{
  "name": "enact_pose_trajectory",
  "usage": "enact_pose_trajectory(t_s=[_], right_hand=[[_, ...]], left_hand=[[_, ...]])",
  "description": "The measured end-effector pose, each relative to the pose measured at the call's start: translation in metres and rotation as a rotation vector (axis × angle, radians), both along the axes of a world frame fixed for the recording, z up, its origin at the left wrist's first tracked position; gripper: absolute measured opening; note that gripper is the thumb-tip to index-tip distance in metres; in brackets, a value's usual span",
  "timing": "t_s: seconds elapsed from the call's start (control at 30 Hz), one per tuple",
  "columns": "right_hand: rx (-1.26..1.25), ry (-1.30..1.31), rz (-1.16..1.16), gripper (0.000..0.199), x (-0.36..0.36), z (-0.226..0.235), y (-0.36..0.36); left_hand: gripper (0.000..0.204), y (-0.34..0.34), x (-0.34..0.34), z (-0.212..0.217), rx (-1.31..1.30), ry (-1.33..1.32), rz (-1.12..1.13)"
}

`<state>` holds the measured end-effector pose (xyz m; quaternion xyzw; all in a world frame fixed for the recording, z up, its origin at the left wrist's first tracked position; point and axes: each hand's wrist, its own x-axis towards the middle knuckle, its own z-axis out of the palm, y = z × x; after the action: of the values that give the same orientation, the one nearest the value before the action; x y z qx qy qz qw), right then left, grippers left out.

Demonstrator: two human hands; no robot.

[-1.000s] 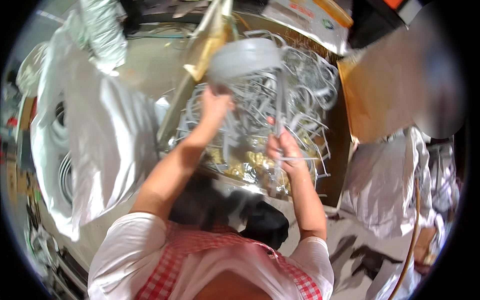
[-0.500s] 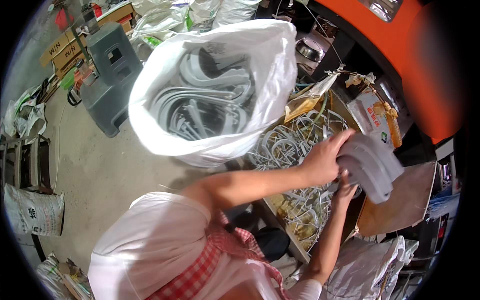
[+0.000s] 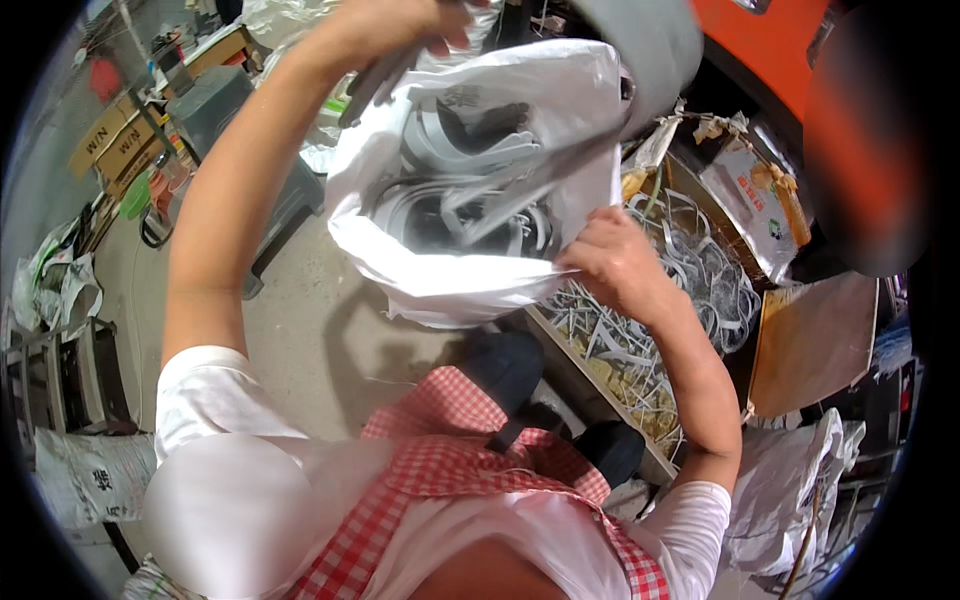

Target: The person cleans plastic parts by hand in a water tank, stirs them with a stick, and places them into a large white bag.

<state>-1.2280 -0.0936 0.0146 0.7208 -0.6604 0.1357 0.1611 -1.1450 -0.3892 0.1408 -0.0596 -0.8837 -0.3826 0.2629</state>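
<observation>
My right hand [image 3: 622, 258] is closed on the near right rim of an open white woven sack [image 3: 440, 285]. Inside the sack lie curved grey plastic strips [image 3: 440, 215], and a blurred grey strip slants across its mouth. My left hand [image 3: 405, 25] is raised beyond the sack at the top edge, fingers curled, with a blurred dark grey piece [image 3: 378, 88] against it. Past the sack's far right side shows a broad, curved grey piece [image 3: 655, 55], also blurred. The picture edge cuts off how these grey pieces connect.
Right of the sack, a bin [image 3: 590, 385] holds loose, thin grey strips and scraps. A brown board [image 3: 815, 345] stands beside it, with an orange machine [image 3: 760, 50] behind. A grey plastic stool [image 3: 215, 110] and cardboard boxes [image 3: 115, 140] are at the far left.
My hands have parted from the stack of curved grey strips held over the bin. The left went up and left beyond the sack; the right took hold of the sack's rim.
</observation>
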Motion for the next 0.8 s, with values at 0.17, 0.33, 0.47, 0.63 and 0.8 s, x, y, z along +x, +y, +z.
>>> enact_pose_trajectory(t_s=[0.17, 0.33, 0.47, 0.63, 0.8], right_hand=[[-0.517, 0.083, -0.138, 0.016, 0.003, 0.000, 0.028], [-0.774, -0.047, -0.228, 0.027, 0.001, -0.046, 0.009], [-0.957, -0.277, -0.241, 0.052, 0.031, -0.055, 0.041], [-0.661, -0.497, -0.530, 0.034, -0.007, -0.140, 0.113], [0.376, -0.877, -0.962, 0.035, -0.062, -0.278, 0.214]], left_hand=[[0.057, 0.039, -0.086, -0.155, -0.803, -0.723, -0.080], [0.062, 0.018, -0.095, -0.174, -0.833, -0.681, -0.106], [0.072, 0.022, -0.097, -0.141, -0.261, -0.948, -0.321], [0.051, 0.055, -0.102, -0.060, -0.809, -0.392, 0.144], [0.030, 0.268, -0.158, -0.070, 0.010, 0.097, -0.358]])
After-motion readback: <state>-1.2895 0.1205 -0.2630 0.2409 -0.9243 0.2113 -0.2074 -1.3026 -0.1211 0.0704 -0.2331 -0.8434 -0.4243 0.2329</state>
